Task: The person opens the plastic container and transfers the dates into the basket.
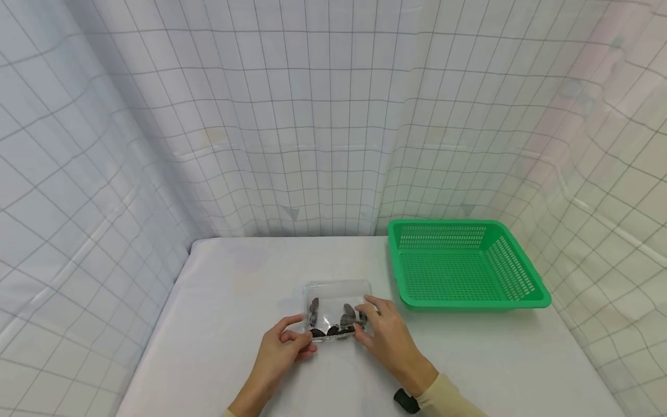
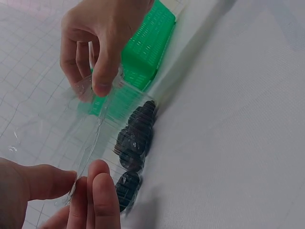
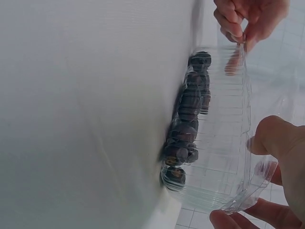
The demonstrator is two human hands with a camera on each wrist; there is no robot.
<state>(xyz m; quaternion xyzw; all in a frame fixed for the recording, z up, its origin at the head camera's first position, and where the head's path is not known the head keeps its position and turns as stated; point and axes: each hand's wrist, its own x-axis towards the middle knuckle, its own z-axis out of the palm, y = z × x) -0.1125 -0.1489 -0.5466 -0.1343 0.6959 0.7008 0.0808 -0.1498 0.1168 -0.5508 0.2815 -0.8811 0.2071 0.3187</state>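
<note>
A clear plastic box [image 1: 337, 284] with a clear lid lies on the white table in front of me. Inside it, small dark oval pieces that look like fruit [image 2: 131, 143] lie on the bottom, several of them bunched along the near side. My left hand [image 1: 283, 347] pinches the rim at the near left corner between thumb and fingers. At the near right corner, my right hand [image 1: 391, 339] grips the plastic edge, its thumb [image 3: 267, 136] on the rim and its fingertips by the lid's corner.
A green slatted plastic basket [image 1: 469, 304] stands at the back right of the table [image 1: 234, 278]. White curtains with a grid pattern [image 1: 333, 116] hang behind and on both sides. A black object [image 1: 406, 401] shows by the right wrist.
</note>
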